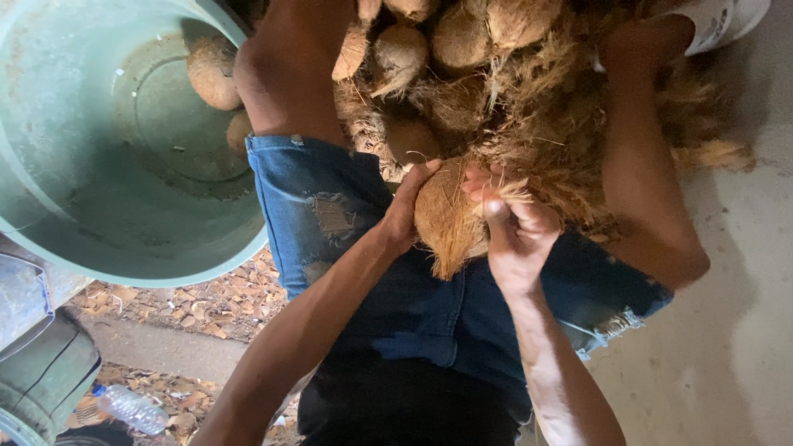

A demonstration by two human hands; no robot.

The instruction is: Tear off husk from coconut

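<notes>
I hold a brown, fibrous coconut [443, 216] between my knees, above my blue denim shorts [413, 306]. My left hand [407, 206] cups its left side. My right hand [512, 223] is closed on a tuft of husk fibre at its right side. Just beyond the coconut lies a heap of torn husk fibre [545, 124] and several husked coconuts [458, 37] between my legs.
A large green plastic tub [99, 239] stands at the left, with two husked coconuts [213, 73] inside. Dry leaves [198, 301] cover the ground below it. A clear plastic bottle [132, 408] lies at bottom left. Pale concrete floor [735, 330] extends on the right.
</notes>
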